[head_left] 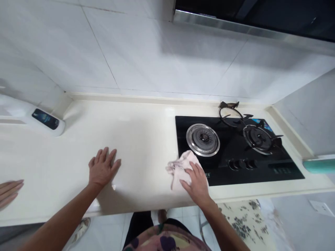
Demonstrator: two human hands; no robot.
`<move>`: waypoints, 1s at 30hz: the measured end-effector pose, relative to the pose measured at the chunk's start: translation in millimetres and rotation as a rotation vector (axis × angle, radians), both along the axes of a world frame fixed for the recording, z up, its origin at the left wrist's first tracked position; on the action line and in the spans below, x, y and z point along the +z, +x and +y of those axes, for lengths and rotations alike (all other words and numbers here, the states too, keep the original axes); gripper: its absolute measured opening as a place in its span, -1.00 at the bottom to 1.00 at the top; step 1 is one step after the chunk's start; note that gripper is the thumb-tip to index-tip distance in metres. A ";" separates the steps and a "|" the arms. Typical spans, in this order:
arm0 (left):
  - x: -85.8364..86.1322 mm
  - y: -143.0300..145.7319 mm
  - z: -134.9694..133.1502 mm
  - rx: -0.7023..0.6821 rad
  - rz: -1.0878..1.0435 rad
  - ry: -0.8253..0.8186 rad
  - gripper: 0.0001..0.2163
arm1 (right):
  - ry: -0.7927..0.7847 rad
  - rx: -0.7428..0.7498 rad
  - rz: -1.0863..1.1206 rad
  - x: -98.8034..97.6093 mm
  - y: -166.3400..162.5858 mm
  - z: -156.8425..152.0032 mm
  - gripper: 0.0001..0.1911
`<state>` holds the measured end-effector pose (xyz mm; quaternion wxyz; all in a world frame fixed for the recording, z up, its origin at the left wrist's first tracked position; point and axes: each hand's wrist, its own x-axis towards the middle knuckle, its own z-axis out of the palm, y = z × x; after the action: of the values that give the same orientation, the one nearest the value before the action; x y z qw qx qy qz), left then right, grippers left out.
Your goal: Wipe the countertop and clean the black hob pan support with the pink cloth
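My left hand (102, 169) lies flat on the cream countertop (141, 132), fingers spread, holding nothing. My right hand (196, 183) presses down on a crumpled pinkish-white cloth (180, 167) at the front left corner of the black glass gas hob (235, 153). The fingers rest over the cloth rather than curl tightly round it. The hob's left burner (202, 139) is bare, without a pan support. The right burner (259, 138) carries its support.
A loose black pan support (230, 113) lies at the hob's back edge. A white appliance with a dark display (45, 119) sits at the far left. Another person's fingers (9, 190) rest on the counter's left edge. White tiled wall behind, a hood overhead.
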<state>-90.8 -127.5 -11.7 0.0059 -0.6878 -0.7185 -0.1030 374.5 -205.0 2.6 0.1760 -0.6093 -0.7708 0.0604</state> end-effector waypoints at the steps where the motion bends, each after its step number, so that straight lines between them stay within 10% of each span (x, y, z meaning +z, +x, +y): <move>1: 1.0 0.8 -0.2 0.000 0.003 -0.005 -0.46 | 0.006 -0.001 0.003 -2.0 19.1 -16.5 -0.63; 6: 1.5 3.1 -1.4 0.010 -0.007 -0.008 -0.44 | 0.160 -0.285 -0.003 -15.5 106.8 -32.2 -0.57; 10: -2.3 3.0 -2.0 0.016 -0.032 -0.005 -0.42 | 0.191 -0.507 -0.030 -24.6 88.5 -9.7 -0.48; 21: 5.6 6.3 -3.0 0.038 -0.004 -0.058 -0.42 | -0.285 0.100 0.057 6.2 -145.9 71.3 -0.38; 25: 6.1 7.1 -2.3 0.039 0.010 -0.065 -0.39 | -0.330 0.159 0.091 13.5 -158.1 83.8 -0.35; 30: 4.0 7.1 -1.1 0.039 0.003 -0.033 -0.37 | -0.202 0.368 0.111 1.4 -110.4 -18.7 -0.51</move>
<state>-83.7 -128.6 -7.7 -0.0022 -0.6740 -0.7332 -0.0898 264.2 -223.7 4.0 0.1422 -0.4688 -0.8480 0.2021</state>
